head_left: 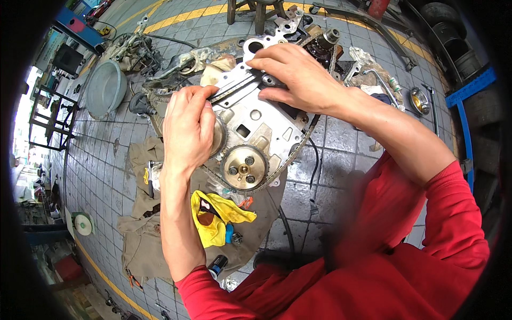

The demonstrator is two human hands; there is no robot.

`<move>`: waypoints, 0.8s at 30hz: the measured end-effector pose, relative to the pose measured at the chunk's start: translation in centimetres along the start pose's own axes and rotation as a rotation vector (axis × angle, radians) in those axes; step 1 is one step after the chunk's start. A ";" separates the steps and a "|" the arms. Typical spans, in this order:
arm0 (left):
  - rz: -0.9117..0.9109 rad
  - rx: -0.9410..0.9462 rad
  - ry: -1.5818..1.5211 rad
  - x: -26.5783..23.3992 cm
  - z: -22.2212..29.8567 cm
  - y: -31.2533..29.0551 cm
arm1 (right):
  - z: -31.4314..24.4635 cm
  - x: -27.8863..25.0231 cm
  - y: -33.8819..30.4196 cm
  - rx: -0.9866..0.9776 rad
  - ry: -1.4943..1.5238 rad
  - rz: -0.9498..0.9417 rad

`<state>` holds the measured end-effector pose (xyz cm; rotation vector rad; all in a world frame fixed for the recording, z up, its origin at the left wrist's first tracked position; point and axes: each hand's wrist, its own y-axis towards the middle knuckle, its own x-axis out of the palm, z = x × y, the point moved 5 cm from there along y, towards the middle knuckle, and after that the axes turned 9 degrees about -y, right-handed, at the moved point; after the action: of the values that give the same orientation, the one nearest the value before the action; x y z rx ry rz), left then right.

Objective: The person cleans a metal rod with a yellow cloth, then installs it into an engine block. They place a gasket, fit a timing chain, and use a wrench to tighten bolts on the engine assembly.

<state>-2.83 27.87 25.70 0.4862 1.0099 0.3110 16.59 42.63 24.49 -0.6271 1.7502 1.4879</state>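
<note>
My left hand (pixel 188 128) is closed, thumb and fingertips pinching the near-left end of a long dark chain guide rail (pixel 233 88). My right hand (pixel 301 77) spans the rail's other end, with the thumb on one side and the fingers on the other. The rail lies slantwise over the silver front of an engine block (pixel 274 121). A round toothed sprocket (pixel 244 168) with several bolts sits low on the block, and a timing chain (pixel 292 156) curves around it. Another round metal wheel (pixel 218 136) is partly hidden by my left hand.
Under the engine a brown cloth (pixel 146 186) covers the tiles, with a yellow cloth (pixel 220 216) and a dark can (pixel 217 264) nearby. A grey basin (pixel 106 89) stands at left. Blue metal framing (pixel 469 101) is at right; a stool (pixel 258 13) stands beyond.
</note>
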 end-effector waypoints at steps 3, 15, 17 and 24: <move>0.008 0.015 0.007 0.5 -0.1 0.4 | 0.4 0.6 0.4 0.024 0.023 -0.073; -0.025 -0.008 0.048 0.8 -1.5 0.5 | -6.1 -3.3 2.4 0.008 0.095 0.021; -0.081 -0.060 0.133 0.9 -1.3 0.4 | -12.6 -4.4 1.4 0.068 0.427 -0.523; -0.136 -0.132 0.002 0.5 -1.6 -1.1 | -31.1 10.4 -7.9 -0.340 0.400 -1.602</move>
<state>-3.90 27.55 24.01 0.2959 1.0122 0.2548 9.45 11.73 13.06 -1.9479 0.6261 0.4408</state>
